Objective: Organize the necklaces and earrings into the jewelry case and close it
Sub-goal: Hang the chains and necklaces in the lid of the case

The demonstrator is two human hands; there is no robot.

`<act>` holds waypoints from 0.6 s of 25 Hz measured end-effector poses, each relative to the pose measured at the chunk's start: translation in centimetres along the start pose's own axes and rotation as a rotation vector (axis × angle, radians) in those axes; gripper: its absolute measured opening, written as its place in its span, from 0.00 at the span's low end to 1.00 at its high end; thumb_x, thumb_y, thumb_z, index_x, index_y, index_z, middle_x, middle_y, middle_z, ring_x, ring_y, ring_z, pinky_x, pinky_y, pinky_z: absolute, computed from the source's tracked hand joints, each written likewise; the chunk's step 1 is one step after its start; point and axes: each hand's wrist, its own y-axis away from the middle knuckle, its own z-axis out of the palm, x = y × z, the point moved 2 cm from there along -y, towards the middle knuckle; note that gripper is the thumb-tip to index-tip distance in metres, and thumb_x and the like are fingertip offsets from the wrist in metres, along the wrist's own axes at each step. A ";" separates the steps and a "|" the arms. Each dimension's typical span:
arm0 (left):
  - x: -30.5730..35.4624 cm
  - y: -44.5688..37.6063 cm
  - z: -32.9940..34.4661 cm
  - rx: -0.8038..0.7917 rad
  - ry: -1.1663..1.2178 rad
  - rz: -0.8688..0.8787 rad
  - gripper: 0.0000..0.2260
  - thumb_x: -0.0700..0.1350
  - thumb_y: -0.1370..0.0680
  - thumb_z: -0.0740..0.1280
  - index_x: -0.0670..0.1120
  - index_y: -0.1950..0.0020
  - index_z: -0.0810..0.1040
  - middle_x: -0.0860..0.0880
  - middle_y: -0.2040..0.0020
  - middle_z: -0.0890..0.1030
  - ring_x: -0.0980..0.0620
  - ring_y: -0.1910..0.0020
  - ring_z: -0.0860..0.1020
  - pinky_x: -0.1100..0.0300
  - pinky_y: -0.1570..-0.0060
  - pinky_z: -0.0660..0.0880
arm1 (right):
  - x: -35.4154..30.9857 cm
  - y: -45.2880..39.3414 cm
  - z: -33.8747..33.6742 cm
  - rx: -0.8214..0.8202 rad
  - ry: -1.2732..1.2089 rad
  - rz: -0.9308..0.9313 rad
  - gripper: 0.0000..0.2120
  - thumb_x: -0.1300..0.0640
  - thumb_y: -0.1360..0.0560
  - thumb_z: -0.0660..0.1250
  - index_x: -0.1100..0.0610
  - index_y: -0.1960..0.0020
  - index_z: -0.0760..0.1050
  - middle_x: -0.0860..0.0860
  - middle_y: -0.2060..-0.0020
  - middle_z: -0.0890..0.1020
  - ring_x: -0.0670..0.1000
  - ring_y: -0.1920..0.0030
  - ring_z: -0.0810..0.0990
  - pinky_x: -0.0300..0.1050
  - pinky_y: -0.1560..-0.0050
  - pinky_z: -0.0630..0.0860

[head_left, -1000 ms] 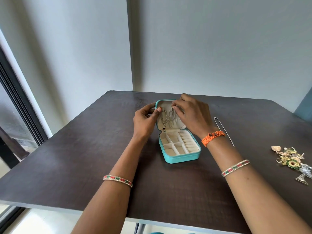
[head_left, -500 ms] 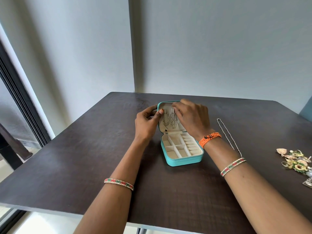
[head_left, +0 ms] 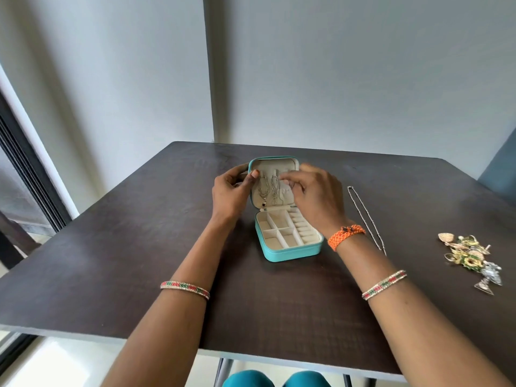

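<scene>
– What do you see from the head camera?

– I see the turquoise jewelry case [head_left: 289,248] open near the middle of the dark table [head_left: 111,247]. Its lid [head_left: 275,166] stands up behind the tray, and the cream tray has several compartments; I see nothing in them.

– Where are your hands?

– My left hand [head_left: 230,192] grips the left edge of the lid, thumb in front and fingers curled behind it. My right hand [head_left: 318,195] is at the inside of the lid, its fingertips [head_left: 284,181] pressed together near the top of a hanging chain. If they really pinch the chain, I cannot tell; it is too small.

– What is inside the lid?

– Two silver necklaces [head_left: 268,189] hang there side by side. The left one ends in a small dark pendant.

– And what is outside the case?

– One more silver chain [head_left: 363,210] lies stretched on the table, just right of my right wrist. A pile of earrings [head_left: 469,256], gold, green and silver, lies near the right edge of the table, well apart from the case.
</scene>
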 end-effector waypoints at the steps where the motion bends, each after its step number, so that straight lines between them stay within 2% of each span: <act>1: 0.0 0.0 0.0 0.000 0.002 -0.001 0.12 0.42 0.24 0.69 0.43 0.41 0.80 0.49 0.57 0.82 0.67 0.67 0.77 0.73 0.69 0.70 | -0.2 0.4 0.2 -0.057 -0.005 0.020 0.10 0.60 0.26 0.68 0.48 0.50 0.83 0.49 0.63 0.81 0.55 0.64 0.79 0.40 0.67 0.69; 4: 0.1 0.2 0.0 0.002 -0.003 -0.005 0.12 0.42 0.24 0.69 0.42 0.41 0.79 0.49 0.58 0.82 0.67 0.69 0.77 0.74 0.70 0.69 | -0.9 1.1 0.6 -0.206 0.038 0.013 0.14 0.59 0.23 0.63 0.46 0.41 0.79 0.48 0.59 0.79 0.55 0.60 0.79 0.42 0.65 0.72; 6: 0.1 0.3 0.0 0.002 -0.021 -0.006 0.12 0.42 0.24 0.68 0.41 0.41 0.79 0.47 0.57 0.82 0.67 0.69 0.77 0.74 0.71 0.69 | -1.1 1.1 0.4 -0.247 0.090 -0.001 0.15 0.58 0.22 0.61 0.46 0.39 0.78 0.48 0.57 0.79 0.54 0.60 0.79 0.41 0.65 0.67; 9: 0.1 0.3 -0.1 0.001 -0.028 -0.021 0.13 0.43 0.24 0.69 0.41 0.40 0.79 0.46 0.55 0.82 0.66 0.68 0.78 0.74 0.70 0.70 | -1.5 1.1 0.0 -0.249 0.126 0.026 0.13 0.57 0.22 0.60 0.50 0.47 0.83 0.48 0.53 0.81 0.52 0.57 0.80 0.38 0.63 0.64; 11: 0.2 0.3 -0.1 0.003 -0.035 -0.029 0.13 0.44 0.24 0.69 0.42 0.40 0.79 0.47 0.54 0.82 0.66 0.67 0.78 0.74 0.70 0.70 | -1.3 1.0 -0.1 -0.240 0.079 0.084 0.12 0.58 0.23 0.60 0.51 0.53 0.84 0.48 0.55 0.82 0.51 0.58 0.79 0.37 0.63 0.63; 15: 0.3 0.4 0.0 -0.010 -0.045 -0.032 0.13 0.44 0.23 0.68 0.42 0.40 0.79 0.47 0.54 0.82 0.67 0.67 0.78 0.74 0.70 0.70 | -0.5 0.7 -0.3 -0.167 0.017 0.167 0.12 0.59 0.24 0.61 0.51 0.53 0.83 0.48 0.58 0.81 0.51 0.59 0.78 0.38 0.63 0.63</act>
